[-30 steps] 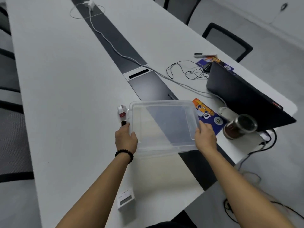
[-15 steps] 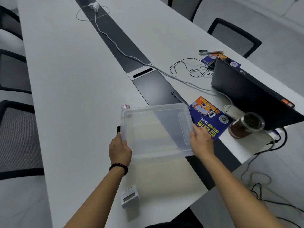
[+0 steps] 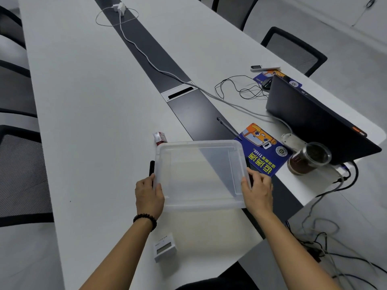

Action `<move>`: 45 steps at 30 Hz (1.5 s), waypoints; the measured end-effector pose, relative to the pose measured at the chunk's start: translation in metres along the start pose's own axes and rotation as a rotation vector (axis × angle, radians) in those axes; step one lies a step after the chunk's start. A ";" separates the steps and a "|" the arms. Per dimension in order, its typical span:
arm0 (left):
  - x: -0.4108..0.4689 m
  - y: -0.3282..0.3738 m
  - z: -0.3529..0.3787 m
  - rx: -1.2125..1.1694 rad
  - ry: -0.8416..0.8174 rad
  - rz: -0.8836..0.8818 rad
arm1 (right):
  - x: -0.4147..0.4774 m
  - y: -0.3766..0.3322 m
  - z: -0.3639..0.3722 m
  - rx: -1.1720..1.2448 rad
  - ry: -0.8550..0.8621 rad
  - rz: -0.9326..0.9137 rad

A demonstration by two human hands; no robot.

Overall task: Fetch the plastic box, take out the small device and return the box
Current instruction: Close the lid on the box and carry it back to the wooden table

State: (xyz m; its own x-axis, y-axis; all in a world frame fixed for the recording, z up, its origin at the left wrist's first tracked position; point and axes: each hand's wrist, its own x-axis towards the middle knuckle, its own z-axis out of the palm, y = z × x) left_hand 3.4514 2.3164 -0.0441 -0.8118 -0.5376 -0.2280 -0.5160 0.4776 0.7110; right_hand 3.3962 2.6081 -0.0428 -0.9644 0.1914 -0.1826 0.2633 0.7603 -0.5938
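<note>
A clear plastic box, with nothing visible inside, is held over the white table's near end. My left hand grips its left rim and my right hand grips its right rim. The small white device with a grey screen lies on the table beneath my left forearm, outside the box.
A small red-and-white packet and a black marker lie by the box's left side. Right of it are a blue booklet, a pen, a cup of dark drink, a dark laptop and cables. Chairs line both sides.
Both hands kept their hold and brought the box slightly nearer and lower. The view shifted, so the blue booklet and pen now show more fully beside the box.
</note>
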 end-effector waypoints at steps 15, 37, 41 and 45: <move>0.023 0.004 -0.010 -0.274 -0.171 -0.273 | 0.022 -0.008 -0.008 0.260 -0.263 0.270; 0.006 0.009 0.006 -0.081 -0.045 -0.048 | 0.009 -0.010 0.007 0.014 -0.135 0.102; 0.000 0.009 0.004 -0.121 -0.059 -0.113 | 0.005 -0.006 0.009 0.203 -0.169 0.169; -0.015 0.012 0.009 -0.310 -0.005 -0.369 | 0.004 -0.006 0.008 0.367 -0.201 0.222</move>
State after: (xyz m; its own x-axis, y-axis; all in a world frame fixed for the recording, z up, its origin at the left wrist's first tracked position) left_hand 3.4550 2.3367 -0.0375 -0.5916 -0.6283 -0.5051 -0.6647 0.0257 0.7467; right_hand 3.3904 2.5993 -0.0458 -0.8693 0.1733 -0.4629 0.4891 0.4379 -0.7544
